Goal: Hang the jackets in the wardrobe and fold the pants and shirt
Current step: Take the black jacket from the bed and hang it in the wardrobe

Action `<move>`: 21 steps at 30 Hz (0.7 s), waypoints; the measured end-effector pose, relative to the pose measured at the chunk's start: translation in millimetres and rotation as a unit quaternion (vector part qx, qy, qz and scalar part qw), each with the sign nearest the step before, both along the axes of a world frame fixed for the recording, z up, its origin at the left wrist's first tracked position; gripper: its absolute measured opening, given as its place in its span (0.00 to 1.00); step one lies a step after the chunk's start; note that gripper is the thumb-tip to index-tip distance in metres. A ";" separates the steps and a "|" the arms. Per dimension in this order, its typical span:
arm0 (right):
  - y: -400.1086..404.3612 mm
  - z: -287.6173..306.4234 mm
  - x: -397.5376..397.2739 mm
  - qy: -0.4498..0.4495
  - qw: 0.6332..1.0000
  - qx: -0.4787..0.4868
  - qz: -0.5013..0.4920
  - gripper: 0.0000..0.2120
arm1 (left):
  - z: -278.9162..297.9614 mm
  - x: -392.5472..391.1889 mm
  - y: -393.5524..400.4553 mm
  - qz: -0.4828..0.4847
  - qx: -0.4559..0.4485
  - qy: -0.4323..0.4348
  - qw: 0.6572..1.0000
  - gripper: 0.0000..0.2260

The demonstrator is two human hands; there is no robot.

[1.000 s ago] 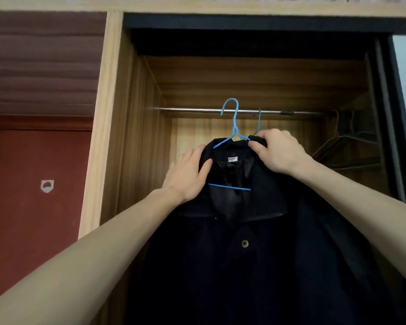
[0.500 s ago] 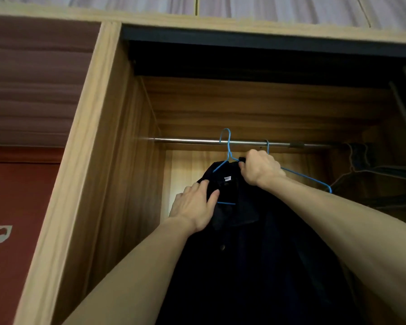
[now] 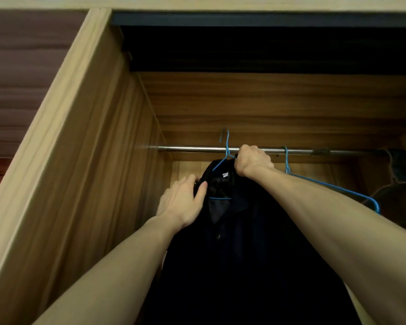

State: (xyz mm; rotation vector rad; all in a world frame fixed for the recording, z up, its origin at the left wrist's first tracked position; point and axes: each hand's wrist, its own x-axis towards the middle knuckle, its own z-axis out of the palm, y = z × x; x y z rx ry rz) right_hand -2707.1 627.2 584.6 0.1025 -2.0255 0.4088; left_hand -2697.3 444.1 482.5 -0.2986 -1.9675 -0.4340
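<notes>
A dark navy jacket (image 3: 244, 254) hangs on a blue wire hanger (image 3: 225, 151) inside the wooden wardrobe (image 3: 103, 160). The hanger's hook rises just above the metal rail (image 3: 192, 149); whether it rests on the rail I cannot tell. My right hand (image 3: 252, 163) grips the jacket's collar and the hanger's shoulder right under the rail. My left hand (image 3: 185, 202) holds the jacket's left shoulder, thumb across the front of the cloth. The jacket's lower part runs out of view below.
A second, bare blue hanger (image 3: 326, 184) hangs on the rail to the right, behind my right forearm. Dark hangers and clothing (image 3: 399, 184) fill the far right of the wardrobe. The wardrobe's left side panel (image 3: 131, 184) stands close to my left hand.
Both hands have lifted the jacket up and deeper into the wardrobe. The hanger's hook has risen from in front of the rail to just above it.
</notes>
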 end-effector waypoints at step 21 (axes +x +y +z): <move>-25.8 -38.3 -6.3 -0.056 0.997 -0.042 0.025 0.09 | -35.0 16.3 -3.4 -0.015 -0.012 -0.020 1.000 0.20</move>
